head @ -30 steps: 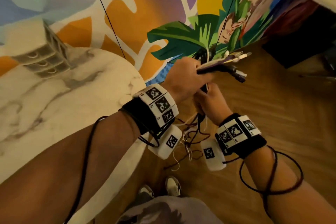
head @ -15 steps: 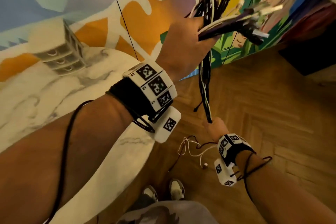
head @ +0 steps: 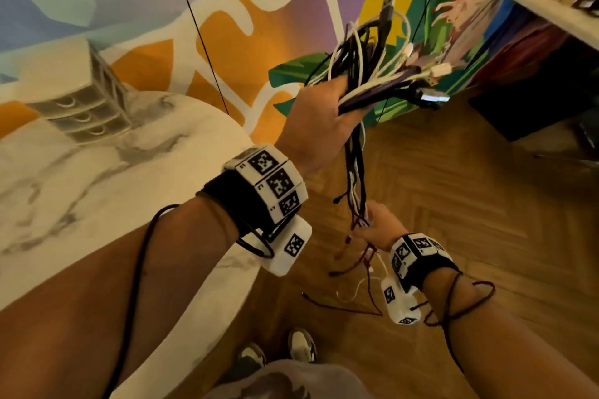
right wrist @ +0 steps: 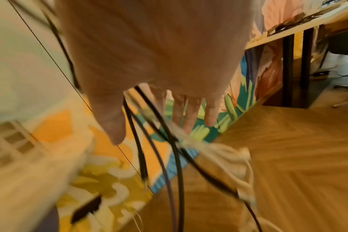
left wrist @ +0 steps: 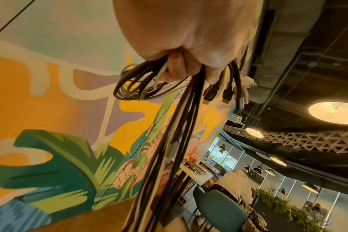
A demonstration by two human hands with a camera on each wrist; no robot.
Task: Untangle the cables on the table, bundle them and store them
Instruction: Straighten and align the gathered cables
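Note:
My left hand (head: pixel 316 126) is raised beside the table edge and grips a thick bundle of black, white and purple cables (head: pixel 372 74); their plugs (head: pixel 434 97) stick out to the right. In the left wrist view the left hand (left wrist: pixel 179 47) clenches a small coil and long strands (left wrist: pixel 169 149) that hang down. My right hand (head: pixel 377 227) is lower, at the hanging strands (head: pixel 356 172). In the blurred right wrist view my right hand's fingers (right wrist: pixel 193 109) are straight, with black cables (right wrist: pixel 177 157) running between thumb and fingers. Loose ends (head: pixel 356 285) dangle below.
A round marble table (head: pixel 97 188) lies at left with a small drawer organiser (head: pixel 81 97) on it. A painted mural wall stands behind. Wooden floor (head: pixel 470 204) spreads to the right, a second table (head: pixel 551 0) is at top right, and shoes (head: pixel 301 347) show below.
The hands, close together a second ago, have moved apart: my left hand lifted the bundle and my right hand slid down the hanging strands to their lower part.

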